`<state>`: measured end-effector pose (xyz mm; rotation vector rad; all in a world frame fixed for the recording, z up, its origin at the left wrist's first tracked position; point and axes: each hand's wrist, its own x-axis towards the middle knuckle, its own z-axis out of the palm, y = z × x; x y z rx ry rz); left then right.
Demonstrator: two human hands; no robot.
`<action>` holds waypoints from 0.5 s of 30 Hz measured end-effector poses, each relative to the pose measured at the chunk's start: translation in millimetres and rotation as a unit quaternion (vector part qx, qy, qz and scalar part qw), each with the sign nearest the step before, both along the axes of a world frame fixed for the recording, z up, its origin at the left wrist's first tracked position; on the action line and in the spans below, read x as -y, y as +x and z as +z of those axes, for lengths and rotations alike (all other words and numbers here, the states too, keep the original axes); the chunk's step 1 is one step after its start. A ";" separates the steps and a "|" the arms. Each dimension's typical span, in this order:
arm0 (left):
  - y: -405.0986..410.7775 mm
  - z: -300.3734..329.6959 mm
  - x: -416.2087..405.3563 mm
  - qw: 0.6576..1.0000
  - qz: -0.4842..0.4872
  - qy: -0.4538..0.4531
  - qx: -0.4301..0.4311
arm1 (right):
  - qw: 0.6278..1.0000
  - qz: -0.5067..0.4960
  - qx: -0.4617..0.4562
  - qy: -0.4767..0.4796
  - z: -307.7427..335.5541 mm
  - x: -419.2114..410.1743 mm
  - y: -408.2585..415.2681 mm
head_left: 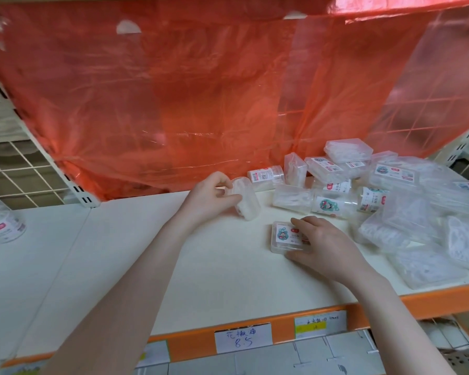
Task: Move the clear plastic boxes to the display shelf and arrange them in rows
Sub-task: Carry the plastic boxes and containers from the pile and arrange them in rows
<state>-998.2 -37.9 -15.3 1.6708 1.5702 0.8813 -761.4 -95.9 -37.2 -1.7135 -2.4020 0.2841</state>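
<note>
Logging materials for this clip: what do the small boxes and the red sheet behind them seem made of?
Box under the right hand: clear, glossy rigid plastic, white contents visible through it, paper label. Red sheet: thin translucent plastic film, likely; it wrinkles, shines, and wire grid shows through.

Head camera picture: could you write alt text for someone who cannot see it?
A person's left hand grips a clear plastic box of white contents tilted on a cream display shelf, while the right hand holds a flat clear box with a cartoon label. A jumbled pile of similar clear boxes lies to the right, before a translucent red plastic sheet.
</note>
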 end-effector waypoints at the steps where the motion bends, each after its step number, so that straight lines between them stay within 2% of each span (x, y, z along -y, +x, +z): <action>1: 2.5 -1.3 -0.5 1.000 0.002 0.007 -0.013 | 1.000 0.001 -0.002 0.001 -0.1 0.6 0.0; 7: 15.3 -2.1 -5.1 0.993 0.004 0.049 -0.110 | 1.000 0.004 -0.012 0.003 -1.7 4.6 4.0; 15: 19.9 6.6 -20.2 0.976 -0.081 0.061 -0.192 | 1.000 0.005 -0.014 0.001 -2.4 6.3 14.1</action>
